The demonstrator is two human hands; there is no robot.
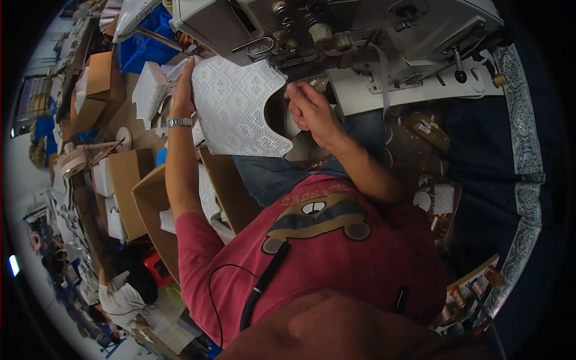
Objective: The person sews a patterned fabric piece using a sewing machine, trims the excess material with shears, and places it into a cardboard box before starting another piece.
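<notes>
A pale patterned piece (231, 108) with a curved cut-out hangs below the head of a grey sewing machine (372, 36). At its left edge is my left hand (184, 90), a metal watch on the wrist; its fingers lie along the edge and grip the piece. My right hand (309, 111) is closed in a pinch beside the piece's upper right corner, close under the machine. What its fingertips hold is too small to tell.
The white machine bed (414, 87) extends right. Cardboard boxes (129, 192) and a blue crate (147, 42) stand left. Another person (123, 300) is at the lower left. Thread spools (459, 297) sit lower right, and an open box (441, 207) holds pieces on the right.
</notes>
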